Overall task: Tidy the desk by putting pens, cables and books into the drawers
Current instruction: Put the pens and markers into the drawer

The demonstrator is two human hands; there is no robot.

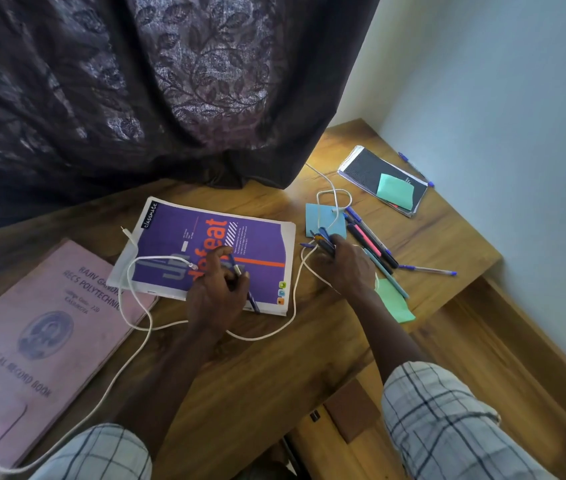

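We see the left hand (215, 292) over the purple notebook (212, 233), its fingers clamped on a blue pen (253, 301). The right hand (349, 268), just beside the notebook's right edge, has its fingers clamped on a bundle of pens (323, 241). A white cable (294, 292) loops across the tabletop (274, 368). Loose pens (371, 242) lie near the right edge. Bare wood shows toward the near edge.

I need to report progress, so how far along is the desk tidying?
Nothing looks put away yet. In hand: left hand grips a blue pen, right hand a bundle of pens. Left on the desk: white cable, purple notebook, pink record book, spiral notepad, loose pens.
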